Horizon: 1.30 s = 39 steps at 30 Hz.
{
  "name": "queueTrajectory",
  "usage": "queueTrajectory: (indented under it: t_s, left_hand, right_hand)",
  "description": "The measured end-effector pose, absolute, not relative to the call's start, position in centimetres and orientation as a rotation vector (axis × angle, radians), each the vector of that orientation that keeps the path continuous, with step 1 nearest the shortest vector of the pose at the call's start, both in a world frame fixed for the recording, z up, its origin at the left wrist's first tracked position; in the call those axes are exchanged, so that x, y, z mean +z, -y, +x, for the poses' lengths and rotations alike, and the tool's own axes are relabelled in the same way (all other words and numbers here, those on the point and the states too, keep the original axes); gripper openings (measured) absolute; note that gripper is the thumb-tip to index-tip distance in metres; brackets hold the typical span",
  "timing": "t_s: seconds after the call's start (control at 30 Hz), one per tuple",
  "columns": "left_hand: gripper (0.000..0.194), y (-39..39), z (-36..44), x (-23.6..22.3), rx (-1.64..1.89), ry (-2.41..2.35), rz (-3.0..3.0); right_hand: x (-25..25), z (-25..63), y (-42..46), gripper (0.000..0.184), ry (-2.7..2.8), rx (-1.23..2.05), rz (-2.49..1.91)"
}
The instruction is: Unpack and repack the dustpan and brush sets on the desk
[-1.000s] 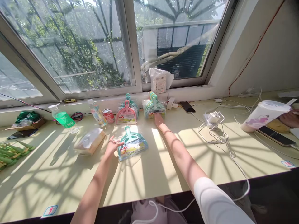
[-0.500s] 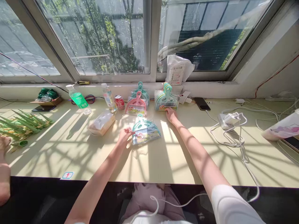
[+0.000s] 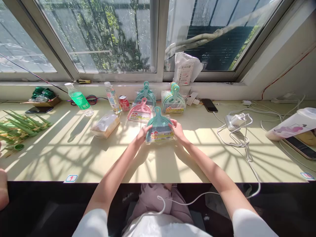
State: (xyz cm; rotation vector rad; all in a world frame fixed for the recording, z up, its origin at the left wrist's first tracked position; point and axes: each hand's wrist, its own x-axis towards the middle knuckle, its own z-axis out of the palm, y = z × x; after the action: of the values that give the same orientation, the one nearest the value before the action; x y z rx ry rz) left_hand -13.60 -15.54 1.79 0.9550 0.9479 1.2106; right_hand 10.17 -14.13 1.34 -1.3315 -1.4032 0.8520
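A teal mini dustpan-and-brush set (image 3: 159,128) in a clear plastic bag is lifted a little above the pale yellow table (image 3: 74,151), handle pointing away from me. My left hand (image 3: 142,133) grips its left edge and my right hand (image 3: 177,129) grips its right edge. Behind it, by the window sill, lie a pink packaged set (image 3: 140,112), a teal pile (image 3: 146,94) and another teal stack (image 3: 173,101).
A tissue box (image 3: 105,124), two bottles (image 3: 79,100), a red can (image 3: 124,102), a phone (image 3: 209,105), a charger with tangled white cables (image 3: 237,123), green leaf strips (image 3: 19,126) at left, a drink cup (image 3: 291,125) at right. Another person's hand (image 3: 3,192) shows at far left.
My right hand left the teal stack by the sill and came back to the bagged set. Both hands now hold it, raised and moved slightly right.
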Motion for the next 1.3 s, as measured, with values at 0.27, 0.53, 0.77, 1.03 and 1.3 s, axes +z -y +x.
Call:
queueTrajectory:
  t_s: [0.27, 0.53, 0.77, 1.03, 1.3]
  left_hand:
    - [0.068, 14.8, -10.9, 3.5, 1.396, -1.015, 0.733]
    - [0.058, 16.8, -11.7, 3.5, 1.256, -0.845, 0.744]
    - [0.075, 17.2, -12.5, 3.2, 1.095, -0.656, 0.983]
    - [0.046, 16.1, -14.4, 3.6, 1.150, -1.009, 1.097]
    - [0.019, 15.4, -14.4, 2.7, 1.301, -1.191, 0.995]
  right_hand:
    - [1.9, 8.8, 17.4, 0.033, 1.491, 0.935, -1.289]
    - [1.2, 8.5, 15.9, 0.040, 1.081, 1.341, -1.170]
    - [2.4, 8.7, 17.0, 0.038, 0.956, 1.422, -1.057]
    - [1.8, 9.9, 15.9, 0.053, 0.892, 1.369, -1.122]
    - [1.1, 10.6, 15.8, 0.045, 0.867, 1.298, -1.149]
